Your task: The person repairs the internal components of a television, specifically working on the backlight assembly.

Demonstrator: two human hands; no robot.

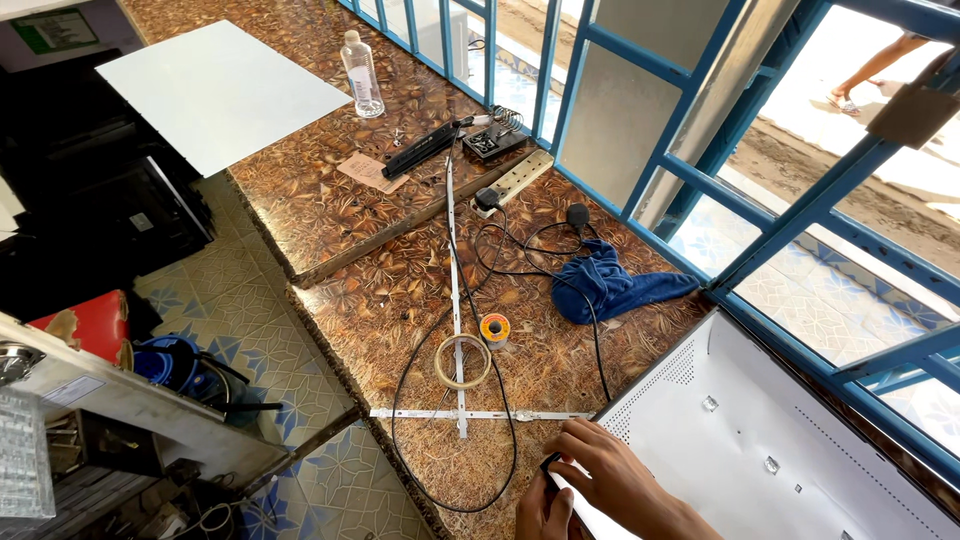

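Head view, looking down at a brown leaf-patterned stone counter beside a blue-framed window.

Right hand: near edge of the scene, fingers curled and pressed down on the near-left corner of a large white perforated panel with small LED lenses. The panel lies flat at near right and runs out of frame.

Left hand: just left of the right hand, mostly cut off by the frame edge; fingertips bent against the same corner, beside a small dark object. Whether it pinches that object, cannot tell.

Around the hands:
- two thin white LED strips laid as a cross, the short one just far of the hands
- a thin black cable looping across the counter
- a beige ring of tape lying over the long strip
- a small spool of solder with an orange core, just right of the ring
- a crumpled blue cloth, right of centre

Far side: white power strip, clear plastic bottle, flat white sheet.
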